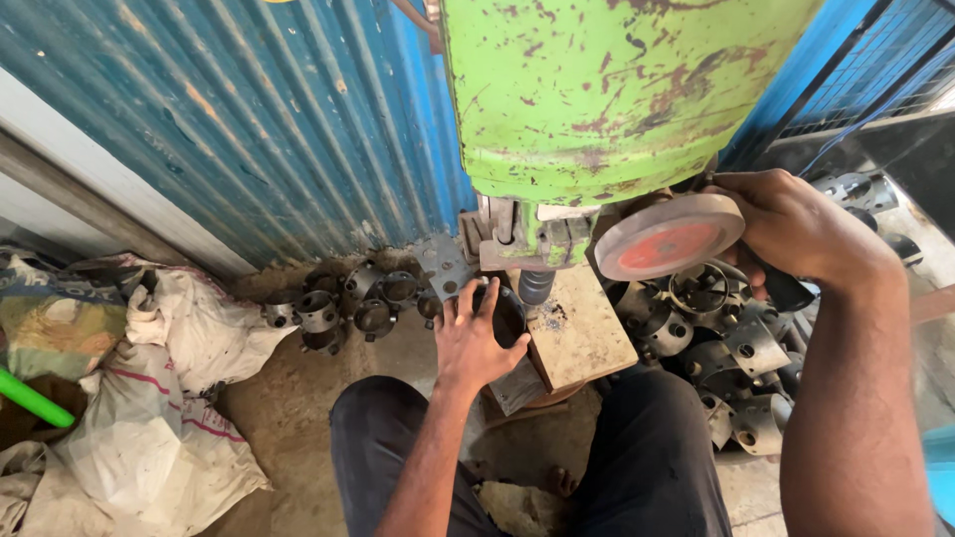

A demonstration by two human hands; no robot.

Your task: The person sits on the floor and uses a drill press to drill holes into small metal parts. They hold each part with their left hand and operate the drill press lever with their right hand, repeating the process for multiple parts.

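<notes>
Two bare hands worked at a chipped green press machine (607,89), seen from above by the person seated before it. The left hand (476,333) reached forward with fingers spread narrow, resting on a dark round metal part (507,316) that sat at the edge of the worn machine bed (577,333), just below the steel punch (534,286). Whether the fingers gripped the part or merely steadied it could not be told. The right hand (791,229) was closed around a dark handle (786,290) beside a round disc with an orange-red face (668,237).

To the left, on the dirt floor, stood a loose row of short metal rings (343,303) against a blue corrugated wall (249,119). To the right lay a heap of similar grey metal pieces (726,348). White sacks (169,398) slumped at the far left, near a green pipe (30,400). The person's dark-trousered knees (647,447) framed the bed.
</notes>
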